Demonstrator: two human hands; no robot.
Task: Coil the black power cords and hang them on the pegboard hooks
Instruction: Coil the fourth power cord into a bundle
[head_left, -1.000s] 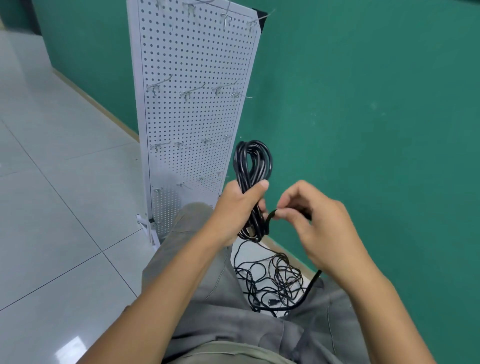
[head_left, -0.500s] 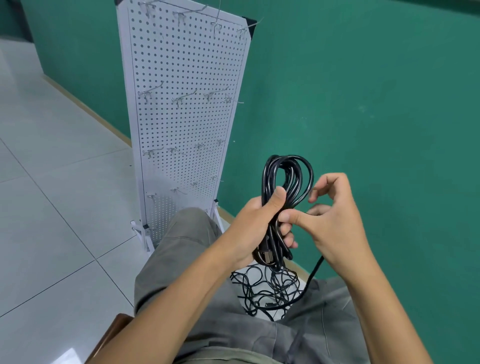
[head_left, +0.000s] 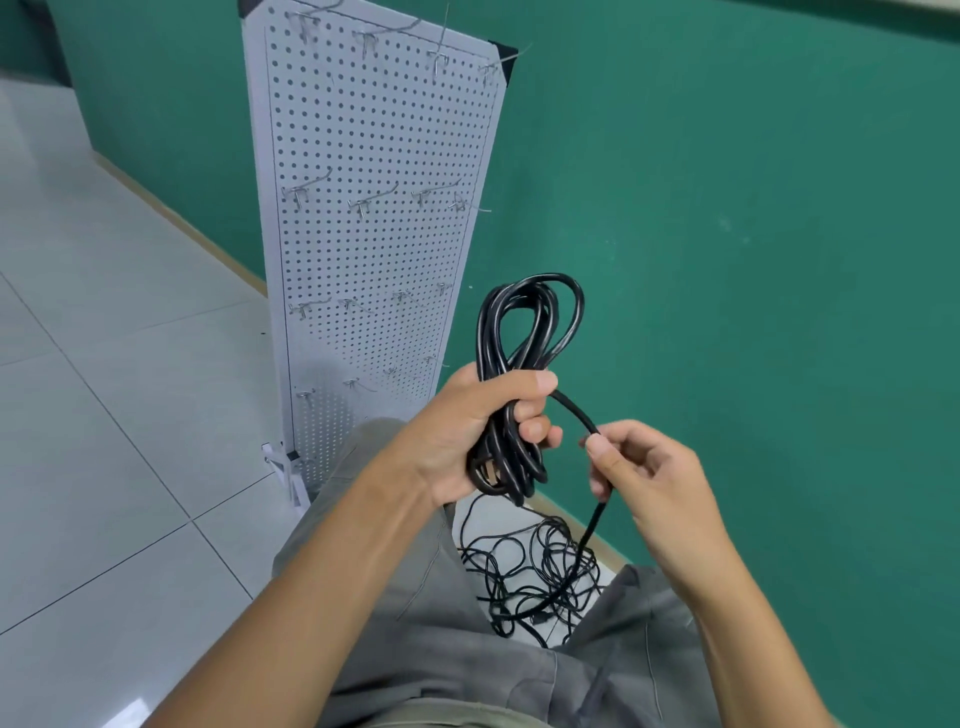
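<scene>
My left hand (head_left: 467, 431) grips the coiled power cord (head_left: 514, 374) right of the pegboard (head_left: 374, 156); right-hand fingers (head_left: 602, 452) pinch its loose tail. I'd wrap that tail snugly round the coil's middle, keeping tension.

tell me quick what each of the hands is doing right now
Left hand: closed, gripping the coiled bundle of thick black power cord.
Right hand: closed, pinching the loose black tail of that cord.

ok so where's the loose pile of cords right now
In the head view the tangled pile of cords lies on the floor low and centre, between the person's knees, below the coiled cord in the left hand and beside the pegboard base.
</scene>
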